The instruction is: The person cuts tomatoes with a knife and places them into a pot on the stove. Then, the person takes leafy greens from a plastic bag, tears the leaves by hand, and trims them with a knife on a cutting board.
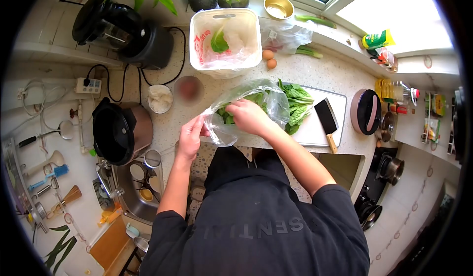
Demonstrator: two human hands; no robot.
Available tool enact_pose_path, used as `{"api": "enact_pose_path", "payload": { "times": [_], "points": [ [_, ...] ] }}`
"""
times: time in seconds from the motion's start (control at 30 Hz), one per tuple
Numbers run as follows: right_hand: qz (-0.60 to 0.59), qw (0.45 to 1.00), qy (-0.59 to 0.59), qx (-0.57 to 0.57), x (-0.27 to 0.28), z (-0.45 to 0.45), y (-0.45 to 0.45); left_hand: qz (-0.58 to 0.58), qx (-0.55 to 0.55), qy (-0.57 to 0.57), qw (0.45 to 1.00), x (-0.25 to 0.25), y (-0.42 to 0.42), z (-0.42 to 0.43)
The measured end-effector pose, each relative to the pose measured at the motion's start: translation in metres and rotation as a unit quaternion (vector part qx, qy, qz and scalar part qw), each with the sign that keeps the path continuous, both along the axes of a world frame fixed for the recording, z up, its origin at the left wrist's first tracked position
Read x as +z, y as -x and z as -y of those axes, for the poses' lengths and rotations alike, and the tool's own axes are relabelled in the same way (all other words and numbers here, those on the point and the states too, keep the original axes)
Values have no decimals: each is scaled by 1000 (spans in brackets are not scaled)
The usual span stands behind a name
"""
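My left hand (190, 137) pinches the open edge of a clear plastic bag (268, 93) above the counter's front edge. My right hand (246, 115) reaches into the bag's mouth, its fingers closed on leafy greens (227, 117); the fingertips are partly hidden. More green leaves show through the plastic. To the right of the bag, a bunch of leafy greens (297, 101) lies on a white cutting board (308, 130). A cleaver (326, 118) with a wooden handle rests on the board's right side.
Behind the bag stands a white plastic bin (225, 66) with a liner and one leaf. Two eggs (271, 64) sit beside it. A small white bowl (160, 99), a dark pot (123, 130) and the sink (133, 197) are at left. A round black-lidded container (365, 112) stands at right.
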State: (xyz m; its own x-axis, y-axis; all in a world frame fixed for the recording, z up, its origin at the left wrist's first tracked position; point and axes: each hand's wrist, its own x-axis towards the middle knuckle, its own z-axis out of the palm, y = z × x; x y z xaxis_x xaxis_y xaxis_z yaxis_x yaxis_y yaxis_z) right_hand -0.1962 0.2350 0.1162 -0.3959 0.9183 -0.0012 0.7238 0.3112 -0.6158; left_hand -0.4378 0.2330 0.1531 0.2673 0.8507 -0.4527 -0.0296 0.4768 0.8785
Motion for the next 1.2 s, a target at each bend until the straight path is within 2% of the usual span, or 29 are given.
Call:
{"api": "enact_pose_path", "payload": {
  "times": [0.03,0.13,0.17,0.2,0.27,0.37,0.47,0.7,0.77,0.83,0.93,1.07,1.2],
  "points": [
    [8,999,-42,6,-15,-3,8,0,-4,0,1000,1,-1,0],
    [128,990,-31,50,-38,-12,29,9,-5,7,1000,-3,-2,4],
    [164,984,-23,63,-65,-13,37,13,-12,4,1000,-5,-1,5],
    [175,982,-53,40,-70,-13,42,13,-15,0,1000,-7,0,7],
    [194,975,-112,-6,-71,-12,52,13,-20,-6,1000,-9,2,9],
    [196,972,-123,26,-59,-14,49,16,-13,-3,1000,-8,5,11],
    [146,982,-121,15,-52,-10,45,15,13,6,1000,-7,7,10],
    [-84,973,-191,-103,15,30,0,20,67,30,997,-10,6,4],
    [-189,953,-121,-202,34,46,-11,23,71,25,997,-12,4,1],
    [-278,909,-45,-306,52,61,-23,21,81,31,996,-2,-1,-4],
    [-513,767,49,-383,59,74,-36,22,88,9,996,-7,3,-12],
    [-589,696,53,-407,58,85,-56,16,119,10,993,-1,2,-25],
    [-606,657,68,-444,51,98,-81,7,122,-2,992,-10,11,-34]
  ]
}}
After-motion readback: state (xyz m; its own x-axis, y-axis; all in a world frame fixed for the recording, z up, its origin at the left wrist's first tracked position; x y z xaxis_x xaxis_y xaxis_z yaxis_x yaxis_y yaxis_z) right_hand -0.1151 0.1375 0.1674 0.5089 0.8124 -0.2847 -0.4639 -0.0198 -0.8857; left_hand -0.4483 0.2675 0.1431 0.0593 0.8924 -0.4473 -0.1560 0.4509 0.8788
